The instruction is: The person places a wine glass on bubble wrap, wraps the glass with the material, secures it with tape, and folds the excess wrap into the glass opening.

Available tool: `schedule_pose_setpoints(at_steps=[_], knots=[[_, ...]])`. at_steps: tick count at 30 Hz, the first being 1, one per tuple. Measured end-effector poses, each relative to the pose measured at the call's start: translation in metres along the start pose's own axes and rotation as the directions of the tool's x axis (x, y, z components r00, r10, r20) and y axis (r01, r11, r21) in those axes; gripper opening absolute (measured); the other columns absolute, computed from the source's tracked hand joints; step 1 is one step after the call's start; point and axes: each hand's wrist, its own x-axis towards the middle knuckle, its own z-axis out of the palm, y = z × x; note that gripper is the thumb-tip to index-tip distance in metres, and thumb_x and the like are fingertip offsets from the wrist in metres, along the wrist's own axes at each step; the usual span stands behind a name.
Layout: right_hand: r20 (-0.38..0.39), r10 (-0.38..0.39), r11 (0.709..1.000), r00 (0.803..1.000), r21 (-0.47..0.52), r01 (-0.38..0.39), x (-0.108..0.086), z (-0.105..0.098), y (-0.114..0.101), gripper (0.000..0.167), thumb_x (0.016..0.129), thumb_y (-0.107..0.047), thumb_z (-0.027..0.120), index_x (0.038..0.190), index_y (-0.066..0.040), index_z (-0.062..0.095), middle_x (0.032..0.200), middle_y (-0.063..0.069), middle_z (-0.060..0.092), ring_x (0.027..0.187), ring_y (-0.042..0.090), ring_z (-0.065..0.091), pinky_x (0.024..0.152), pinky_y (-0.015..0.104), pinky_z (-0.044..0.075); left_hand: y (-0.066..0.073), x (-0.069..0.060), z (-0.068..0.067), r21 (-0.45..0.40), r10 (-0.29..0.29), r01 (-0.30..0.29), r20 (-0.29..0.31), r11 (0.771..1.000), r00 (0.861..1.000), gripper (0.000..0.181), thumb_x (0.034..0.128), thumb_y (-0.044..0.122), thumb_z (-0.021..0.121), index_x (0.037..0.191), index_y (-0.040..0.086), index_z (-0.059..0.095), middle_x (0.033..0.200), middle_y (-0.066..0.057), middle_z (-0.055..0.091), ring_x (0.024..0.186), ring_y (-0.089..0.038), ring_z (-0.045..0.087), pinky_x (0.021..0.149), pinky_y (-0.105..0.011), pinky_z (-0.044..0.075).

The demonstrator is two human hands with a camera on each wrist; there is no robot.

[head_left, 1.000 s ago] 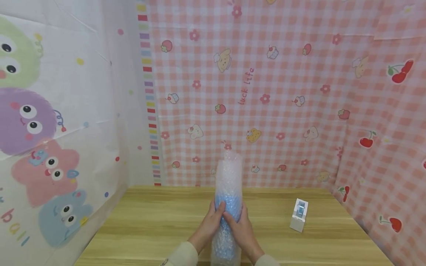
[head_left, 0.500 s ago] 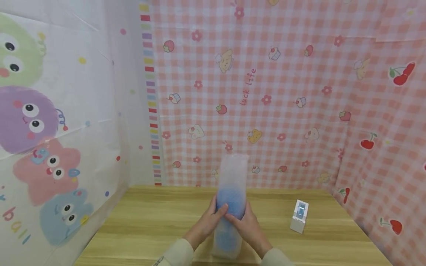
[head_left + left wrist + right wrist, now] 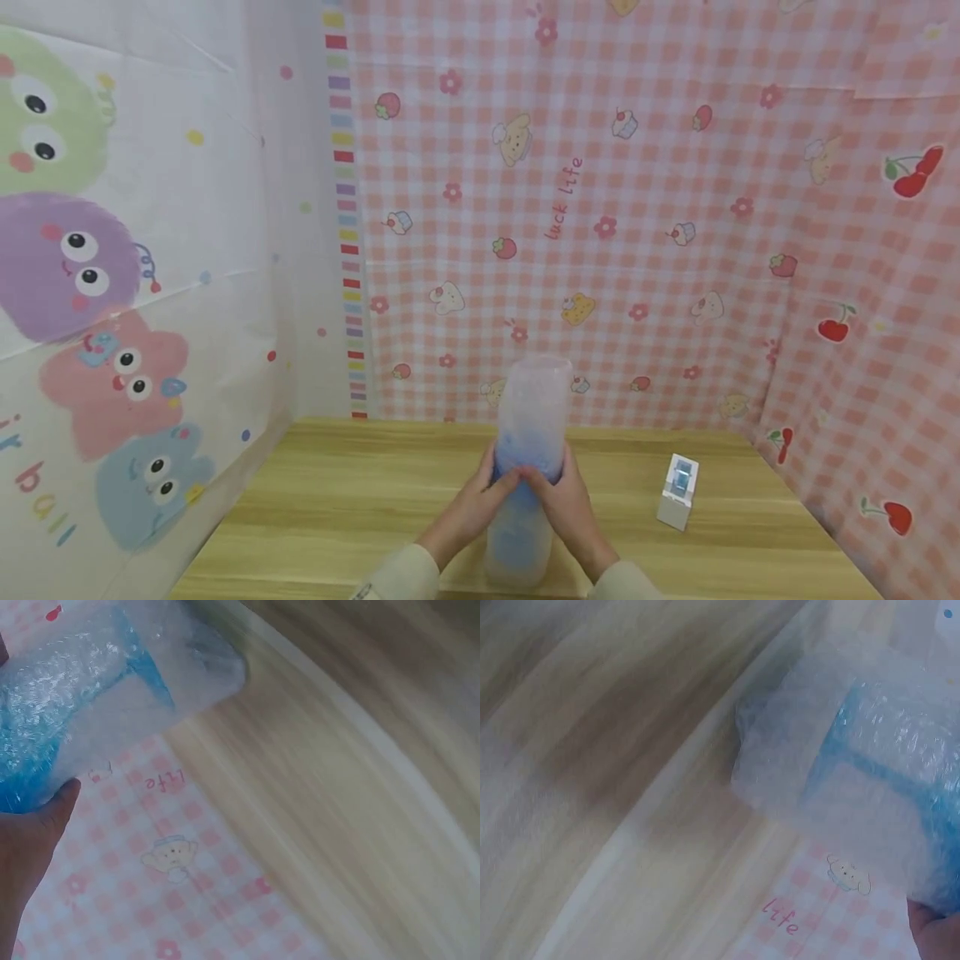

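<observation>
A long bundle in bubble wrap (image 3: pixel 534 400), with something blue inside, stands tilted over the table's front half. My left hand (image 3: pixel 480 497) grips its left side and my right hand (image 3: pixel 564 497) its right side. Both thumbs lie across the near face, their tips meeting in the middle; most other fingers are hidden behind it. In the left wrist view, blue bands show through the clear wrap (image 3: pixel 82 690) above the left hand (image 3: pixel 26 851). The right wrist view has the wrapped end (image 3: pixel 870 765) and part of the right hand (image 3: pixel 936 930). The exact item inside cannot be made out.
A small white box (image 3: pixel 678 493) with a blue patch on top stands on the wooden table (image 3: pixel 360 483), right of the bundle. Behind hangs a pink checked cloth (image 3: pixel 615 175); a white cartoon-printed sheet (image 3: pixel 225 200) covers the left side.
The bundle's top has shifted right and slightly down, and its bottom end has come into view. The thumbs, overlapping before, now meet at their tips. Both hands have kept hold throughout.
</observation>
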Motion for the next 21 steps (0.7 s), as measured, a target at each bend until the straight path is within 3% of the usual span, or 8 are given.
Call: schedule_pose_setpoints(at_steps=[5, 12, 14, 17, 19, 21], knots=[[0.030, -0.005, 0.999, 1.000, -0.052, 0.007, 0.003, -0.003, -0.002, 0.077, 0.089, -0.034, 0.074, 0.149, -0.006, 0.033, 0.131, 0.019, 0.055, 0.110, 0.031, 0.060, 0.090, 0.048, 0.052, 0.014, 0.006, -0.006, -0.061, 0.016, -0.018, -0.040, 0.998, 0.999, 0.066, 0.1075, 0.047, 0.028, 0.157, 0.005, 0.020, 0.158, -0.022, 0.027, 0.145, -0.040, 0.025, 0.116, -0.057, 0.020], [0.093, 0.002, 0.999, 0.996, -0.044, 0.002, 0.003, -0.003, -0.002, 0.075, 0.087, -0.031, 0.077, 0.148, -0.010, 0.038, 0.128, 0.015, 0.059, 0.110, 0.029, 0.061, 0.091, 0.048, 0.052, 0.043, 0.022, -0.018, -0.062, 0.095, -0.103, -0.125, 0.993, 0.988, 0.060, 0.1048, 0.045, 0.044, 0.150, 0.007, 0.033, 0.143, -0.020, 0.047, 0.128, -0.038, 0.048, 0.107, -0.053, 0.039], [0.098, 0.008, 0.999, 0.995, -0.040, -0.004, 0.003, -0.002, -0.002, 0.075, 0.087, -0.030, 0.077, 0.148, -0.011, 0.038, 0.128, 0.015, 0.059, 0.110, 0.030, 0.061, 0.091, 0.048, 0.052, 0.048, 0.026, -0.022, -0.051, 0.135, -0.144, -0.152, 0.988, 0.979, 0.066, 0.1009, 0.050, 0.050, 0.147, 0.005, 0.037, 0.136, -0.020, 0.052, 0.121, -0.035, 0.053, 0.103, -0.051, 0.044], [0.104, 0.013, 0.998, 0.995, -0.055, -0.007, 0.002, -0.002, -0.003, 0.075, 0.087, -0.031, 0.077, 0.148, -0.010, 0.038, 0.126, 0.015, 0.059, 0.108, 0.029, 0.062, 0.089, 0.047, 0.053, 0.053, 0.030, -0.025, -0.012, 0.176, -0.182, -0.200, 0.983, 0.964, 0.078, 0.0950, 0.055, 0.058, 0.148, 0.002, 0.037, 0.137, -0.023, 0.051, 0.125, -0.037, 0.050, 0.106, -0.051, 0.040], [0.109, 0.019, 0.998, 0.994, -0.061, -0.013, 0.002, -0.001, -0.004, 0.076, 0.087, -0.031, 0.078, 0.148, -0.010, 0.038, 0.126, 0.014, 0.060, 0.108, 0.028, 0.062, 0.089, 0.047, 0.053, 0.057, 0.031, -0.026, 0.020, 0.166, -0.166, -0.248, 0.986, 0.955, 0.073, 0.0970, 0.047, 0.060, 0.149, 0.001, 0.037, 0.141, -0.025, 0.049, 0.130, -0.038, 0.047, 0.109, -0.052, 0.037], [0.115, 0.021, 0.998, 0.993, -0.064, -0.014, 0.001, -0.001, -0.005, 0.076, 0.086, -0.030, 0.078, 0.148, -0.011, 0.039, 0.125, 0.013, 0.060, 0.108, 0.027, 0.062, 0.088, 0.046, 0.053, 0.061, 0.032, -0.026, 0.056, 0.145, -0.134, -0.312, 0.989, 0.939, 0.057, 0.0995, 0.032, 0.057, 0.145, 0.000, 0.045, 0.136, -0.025, 0.054, 0.124, -0.038, 0.052, 0.105, -0.052, 0.041]])
